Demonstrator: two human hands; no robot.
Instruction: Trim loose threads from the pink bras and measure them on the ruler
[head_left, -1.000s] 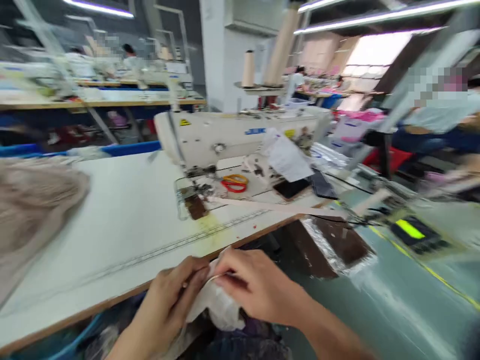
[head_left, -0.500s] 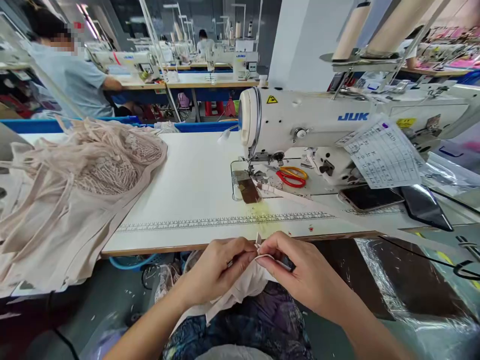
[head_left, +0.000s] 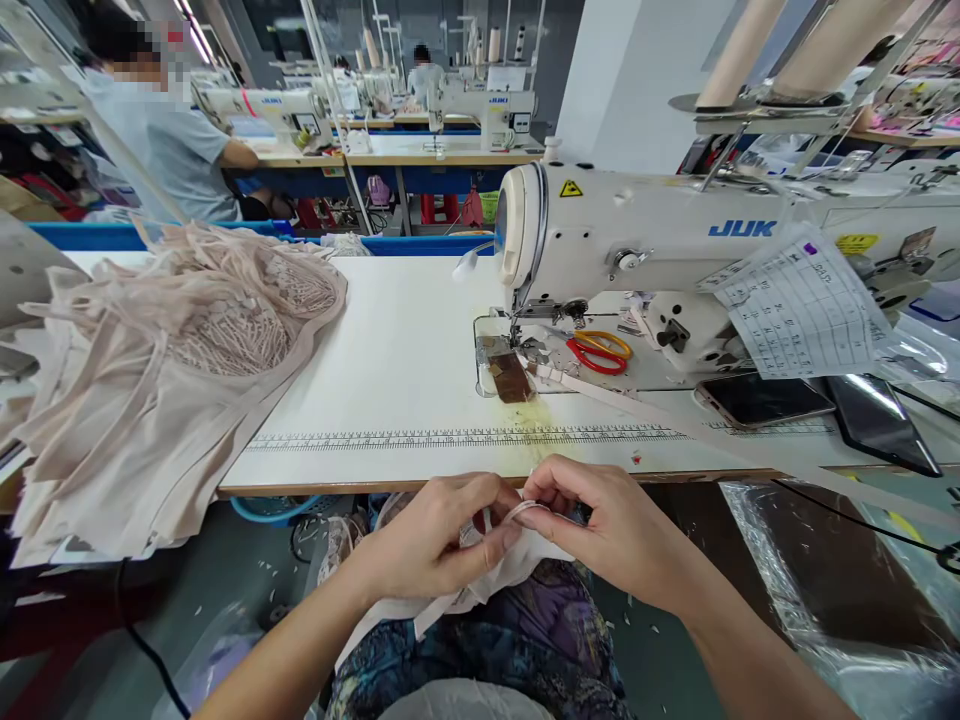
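Both my hands meet just below the front edge of the white sewing table (head_left: 390,390). My left hand (head_left: 435,540) pinches a pale beige fabric piece (head_left: 480,585) that hangs into my lap. My right hand (head_left: 607,525) pinches a thin strap loop of the same fabric piece at its top. A white JUK sewing machine (head_left: 645,240) stands on the table beyond my hands, with a beige strap (head_left: 615,395) running from its needle area to the right.
A heap of beige garments (head_left: 157,370) covers the table's left end. Orange scissors (head_left: 600,350), a phone (head_left: 765,400) and a paper sheet (head_left: 802,310) lie by the machine. Thread cones (head_left: 742,50) stand above. A seated person (head_left: 161,130) works at the back left.
The view swung left and steadied on the table. My hands stayed together on the fabric piece, and the fingers shifted along its strap loop.
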